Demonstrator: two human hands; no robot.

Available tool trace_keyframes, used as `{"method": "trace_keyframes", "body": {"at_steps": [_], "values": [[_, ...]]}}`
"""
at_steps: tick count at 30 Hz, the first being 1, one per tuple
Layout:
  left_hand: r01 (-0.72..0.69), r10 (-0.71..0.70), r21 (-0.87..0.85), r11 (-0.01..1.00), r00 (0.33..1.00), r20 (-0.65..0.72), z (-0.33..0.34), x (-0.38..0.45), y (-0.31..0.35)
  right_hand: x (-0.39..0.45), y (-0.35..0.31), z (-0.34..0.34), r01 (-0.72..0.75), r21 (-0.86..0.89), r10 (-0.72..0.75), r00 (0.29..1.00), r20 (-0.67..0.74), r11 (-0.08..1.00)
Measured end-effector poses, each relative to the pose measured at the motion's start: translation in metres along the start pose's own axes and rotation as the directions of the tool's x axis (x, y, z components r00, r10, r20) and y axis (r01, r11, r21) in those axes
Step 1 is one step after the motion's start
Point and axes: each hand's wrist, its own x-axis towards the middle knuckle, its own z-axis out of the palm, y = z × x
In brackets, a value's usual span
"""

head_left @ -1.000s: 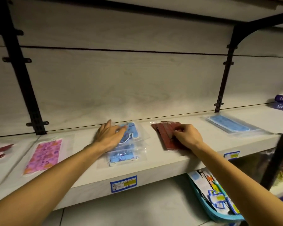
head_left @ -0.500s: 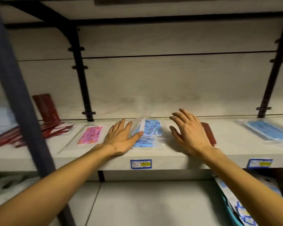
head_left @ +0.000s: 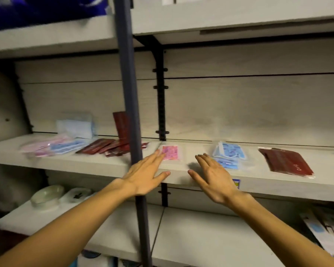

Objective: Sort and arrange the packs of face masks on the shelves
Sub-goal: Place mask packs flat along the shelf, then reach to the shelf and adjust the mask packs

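Observation:
On the pale wooden shelf (head_left: 201, 175) lie a pink patterned mask pack (head_left: 169, 152), a stack of blue patterned packs (head_left: 228, 154) and dark red packs (head_left: 285, 163). My left hand (head_left: 146, 175) hovers flat with straight fingers, its fingertips just short of the pink pack. My right hand (head_left: 213, 176) is spread, empty, just left of the blue packs. Further left on the shelf lie more dark red packs (head_left: 110, 148), with pink and light blue packs (head_left: 52, 148) beyond them.
A dark vertical post (head_left: 132, 112) stands in front of the shelf, just left of my left hand. A black bracket (head_left: 161, 105) runs up the back wall. The lower shelf holds round clear containers (head_left: 47, 195). Printed packs (head_left: 330, 236) sit at the lower right.
The view has swung left, showing more of the left shelf bay. Both hands have lifted off the blue and dark red packs and moved left toward the pink pack.

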Motion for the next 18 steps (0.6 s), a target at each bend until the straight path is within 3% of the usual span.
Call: {"method": "trace_keyframes", "body": {"at_steps": [3,6,11,18], "values": [[-0.132,0.133,0.046,0.99,0.99,-0.036,-0.014,-0.035,-0.024,-0.004,-0.055,0.014,0.026,0.034,-0.027,0.999,0.024,0.999],[-0.148,0.153,0.059,0.987,0.983,-0.098,-0.032,-0.071,-0.061,-0.005,-0.107,0.031,0.063,0.023,-0.064,0.997,0.051,0.998],[0.05,-0.046,0.139,0.989,0.999,-0.028,-0.049,-0.128,-0.164,-0.004,-0.188,0.059,0.09,0.029,-0.091,0.995,0.051,0.996],[0.266,-0.288,0.21,0.941,0.954,0.08,-0.066,-0.181,-0.275,0.039,-0.285,0.105,0.176,0.02,-0.178,0.976,0.129,0.984]]}}
